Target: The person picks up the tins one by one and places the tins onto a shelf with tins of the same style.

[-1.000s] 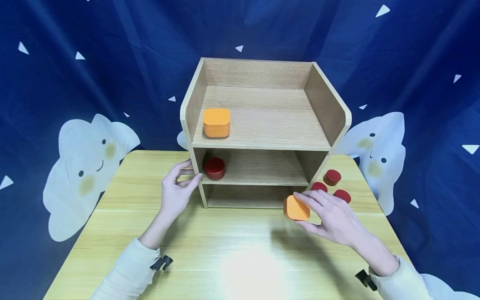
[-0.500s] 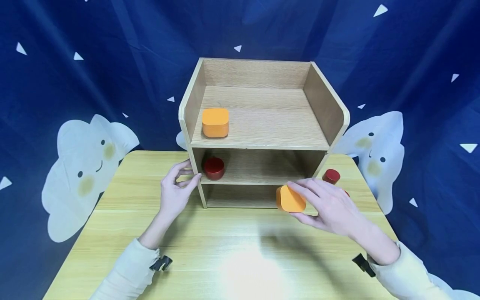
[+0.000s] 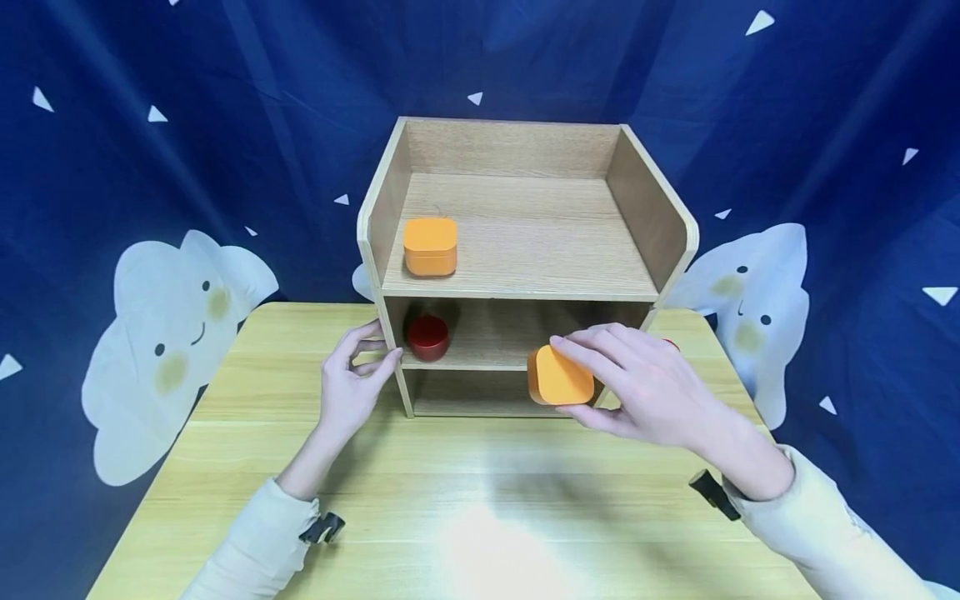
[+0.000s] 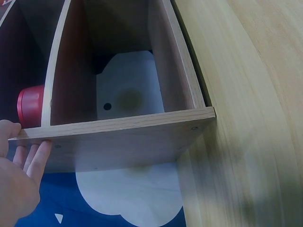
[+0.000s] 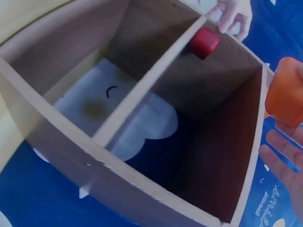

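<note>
My right hand (image 3: 648, 387) holds an orange rounded-square box (image 3: 564, 377), thumb on its near side and fingers over the far side. The box is in the air before the right part of a wooden shelf unit (image 3: 525, 233). My left hand (image 3: 352, 379) pinches the unit's left side panel, with the thumb at the front edge and fingers along the outside. On the middle board, at the left, sits a round red box (image 3: 428, 337), also visible in the left wrist view. A second orange box (image 3: 431, 246) stands on the top board near its front left.
Behind my right hand only a sliver of a red piece (image 3: 672, 343) shows, right of the unit. The wooden table (image 3: 420, 500) carries the unit. A blue curtain (image 3: 300, 100) with clouds hangs behind.
My right hand has carried the orange box left and upward, from low at the unit's right to before the middle board's edge. It now covers most red pieces. The left hand stays put.
</note>
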### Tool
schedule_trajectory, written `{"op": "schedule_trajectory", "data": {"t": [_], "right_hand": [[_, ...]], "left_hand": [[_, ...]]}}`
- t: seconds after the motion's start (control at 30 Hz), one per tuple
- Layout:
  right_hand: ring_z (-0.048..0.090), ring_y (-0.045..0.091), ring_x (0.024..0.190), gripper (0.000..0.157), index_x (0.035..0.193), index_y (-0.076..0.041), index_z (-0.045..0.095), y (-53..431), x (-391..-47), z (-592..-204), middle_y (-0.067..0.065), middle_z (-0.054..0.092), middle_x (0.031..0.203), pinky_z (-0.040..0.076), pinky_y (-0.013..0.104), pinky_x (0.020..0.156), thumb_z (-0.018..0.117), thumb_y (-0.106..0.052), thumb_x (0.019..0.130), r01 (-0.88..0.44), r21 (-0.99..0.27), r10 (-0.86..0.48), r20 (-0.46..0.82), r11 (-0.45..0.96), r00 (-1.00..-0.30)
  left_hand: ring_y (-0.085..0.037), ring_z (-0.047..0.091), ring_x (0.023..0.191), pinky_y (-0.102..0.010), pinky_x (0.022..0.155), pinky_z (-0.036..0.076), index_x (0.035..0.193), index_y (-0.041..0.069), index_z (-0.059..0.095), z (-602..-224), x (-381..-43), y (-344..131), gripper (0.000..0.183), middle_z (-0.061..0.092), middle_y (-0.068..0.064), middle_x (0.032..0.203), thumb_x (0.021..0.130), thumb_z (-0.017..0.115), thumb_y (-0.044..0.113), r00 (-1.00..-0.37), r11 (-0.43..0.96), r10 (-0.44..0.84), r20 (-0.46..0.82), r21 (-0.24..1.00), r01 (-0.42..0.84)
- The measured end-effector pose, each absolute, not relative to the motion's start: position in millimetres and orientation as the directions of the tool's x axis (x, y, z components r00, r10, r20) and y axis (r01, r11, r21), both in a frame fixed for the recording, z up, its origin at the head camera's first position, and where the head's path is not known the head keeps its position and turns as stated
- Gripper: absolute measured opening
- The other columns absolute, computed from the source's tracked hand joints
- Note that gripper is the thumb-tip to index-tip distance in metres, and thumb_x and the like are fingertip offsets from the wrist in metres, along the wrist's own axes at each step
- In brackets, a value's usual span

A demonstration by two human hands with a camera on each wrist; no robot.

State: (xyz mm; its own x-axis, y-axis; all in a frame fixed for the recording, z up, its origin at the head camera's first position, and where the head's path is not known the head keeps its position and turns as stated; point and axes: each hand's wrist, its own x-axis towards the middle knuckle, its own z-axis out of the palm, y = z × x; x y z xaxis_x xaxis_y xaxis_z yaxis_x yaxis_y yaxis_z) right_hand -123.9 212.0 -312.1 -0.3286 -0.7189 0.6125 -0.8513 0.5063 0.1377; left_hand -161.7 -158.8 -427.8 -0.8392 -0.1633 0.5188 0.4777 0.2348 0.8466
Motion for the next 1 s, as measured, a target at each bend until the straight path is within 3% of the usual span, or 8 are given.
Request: {"op": "schedule_trajectory", "data": {"t": [0.17, 0.43, 0.7, 1.0], "right_hand": [[0.071, 0.025, 0.097, 0.063, 0.135, -0.003, 0.067, 202, -128, -297, 0.011, 0.074, 0.114, 0.065, 0.039, 0.079, 0.055, -0.057, 0.104, -0.865, 0.149, -0.725, 0.622, 0.480, -0.296], [0.072, 0.027, 0.095, 0.062, 0.136, -0.004, 0.067, 189, -137, -280, 0.011, 0.075, 0.114, 0.066, 0.041, 0.077, 0.059, -0.056, 0.103, -0.868, 0.176, -0.727, 0.635, 0.464, -0.260], [0.071, 0.029, 0.090, 0.064, 0.135, -0.005, 0.067, 183, -155, -266, 0.011, 0.074, 0.112, 0.065, 0.040, 0.070, 0.053, -0.059, 0.105, -0.860, 0.217, -0.725, 0.651, 0.461, -0.224], [0.070, 0.029, 0.092, 0.066, 0.139, -0.007, 0.064, 178, -173, -255, 0.012, 0.073, 0.114, 0.064, 0.041, 0.071, 0.052, -0.062, 0.104, -0.848, 0.198, -0.720, 0.641, 0.492, -0.268]], "left_hand": [[0.005, 0.070, 0.094, -0.015, 0.077, 0.066, 0.127, -0.008, 0.068, -428, -162, -159, 0.044, 0.069, 0.004, 0.111, 0.084, 0.079, -0.013, -0.839, 0.230, -0.162, 0.519, 0.847, 0.479], [0.006, 0.070, 0.094, -0.015, 0.077, 0.066, 0.127, -0.009, 0.067, -428, -161, -159, 0.044, 0.067, 0.018, 0.109, 0.084, 0.078, -0.014, -0.839, 0.231, -0.162, 0.519, 0.847, 0.479], [0.006, 0.070, 0.094, -0.015, 0.077, 0.066, 0.127, -0.008, 0.068, -428, -162, -159, 0.044, 0.067, 0.017, 0.109, 0.084, 0.078, -0.014, -0.843, 0.224, -0.164, 0.512, 0.852, 0.474], [0.005, 0.070, 0.094, -0.017, 0.077, 0.067, 0.127, -0.008, 0.068, -427, -162, -159, 0.045, 0.067, 0.017, 0.109, 0.084, 0.078, -0.013, -0.844, 0.233, -0.159, 0.512, 0.850, 0.472]]}}
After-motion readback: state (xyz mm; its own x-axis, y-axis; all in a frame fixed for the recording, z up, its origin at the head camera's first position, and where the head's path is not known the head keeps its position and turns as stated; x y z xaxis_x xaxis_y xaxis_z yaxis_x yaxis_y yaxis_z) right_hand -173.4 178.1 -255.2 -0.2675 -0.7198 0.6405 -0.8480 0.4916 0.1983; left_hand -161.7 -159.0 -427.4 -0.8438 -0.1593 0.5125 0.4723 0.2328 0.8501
